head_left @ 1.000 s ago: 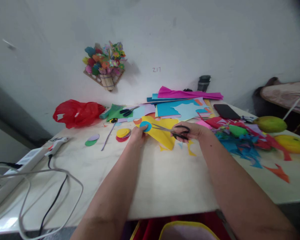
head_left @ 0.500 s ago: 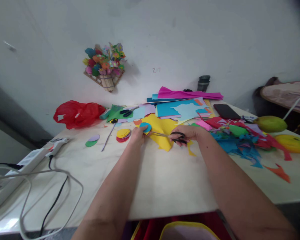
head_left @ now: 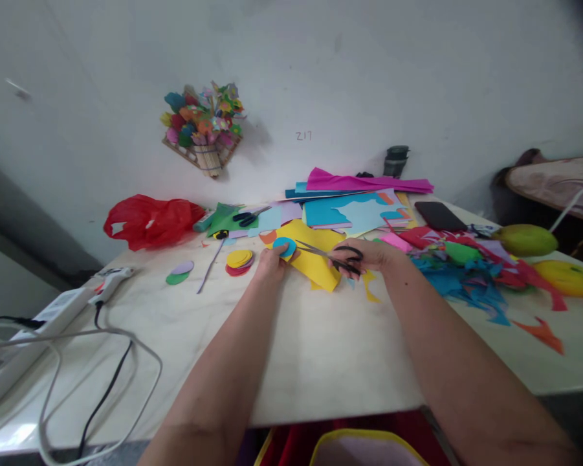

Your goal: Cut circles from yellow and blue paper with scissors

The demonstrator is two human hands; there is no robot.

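Observation:
Between the fingers of my left hand (head_left: 272, 260) is a blue paper circle (head_left: 284, 246), lying against a sheet of yellow paper (head_left: 315, 264). My right hand (head_left: 362, 255) is closed round the black handles of a pair of scissors (head_left: 347, 259). The scissor blades are apart and point left, at the yellow paper just right of the circle. To the left of my left hand is a stack of yellow circles (head_left: 240, 259) over red ones. Farther left, a lilac circle (head_left: 184, 266) overlaps a green circle (head_left: 176, 278).
Coloured scraps (head_left: 466, 278) are heaped at the right, near a phone (head_left: 439, 216) and yellow-green fruit (head_left: 525, 240). Behind lie paper sheets (head_left: 325, 210), a second pair of scissors (head_left: 246, 218) and a red plastic bag (head_left: 153, 220). A power strip (head_left: 43, 330) and cables occupy the left edge.
The scissor blades have opened, and the handles have spread in my right hand. The yellow paper has shifted slightly under the blue circle, which my left hand still holds.

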